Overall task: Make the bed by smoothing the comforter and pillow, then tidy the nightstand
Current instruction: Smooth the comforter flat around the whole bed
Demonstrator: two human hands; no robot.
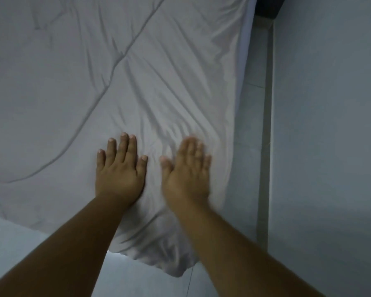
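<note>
The white comforter (137, 86) fills most of the view, spread over the bed from the upper left down to a corner that hangs off the bed's edge near the bottom centre. Its surface is rumpled: long stitched seams curve across it from the top toward the left, and a fan of fine wrinkles radiates upward from the spot where your hands rest.

Your left hand (119, 168) lies palm down on the comforter, close to its near corner, fingers spread a little and flat against the fabric, gripping nothing. Your right hand (185, 170) sits just beside it, toward the comforter's right edge, also palm down with the fingers extended and held close together. It is blurred, so you cannot tell whether the palm presses fully onto the cloth or skims just above it. The two hands are near each other but apart, with a strip of creased fabric between them. Both bare forearms reach in from the bottom of the view.

Below the comforter's hanging corner (171, 262) and to its left, you see pale floor (19, 243). To the right of the comforter, a narrow strip of pale tiled floor runs along the bed's side, and past that stands a plain light grey wall (330, 125). Above the comforter's top right edge, a dark shape (268, 6) sits in the corner of the view; it is too cropped to identify.
</note>
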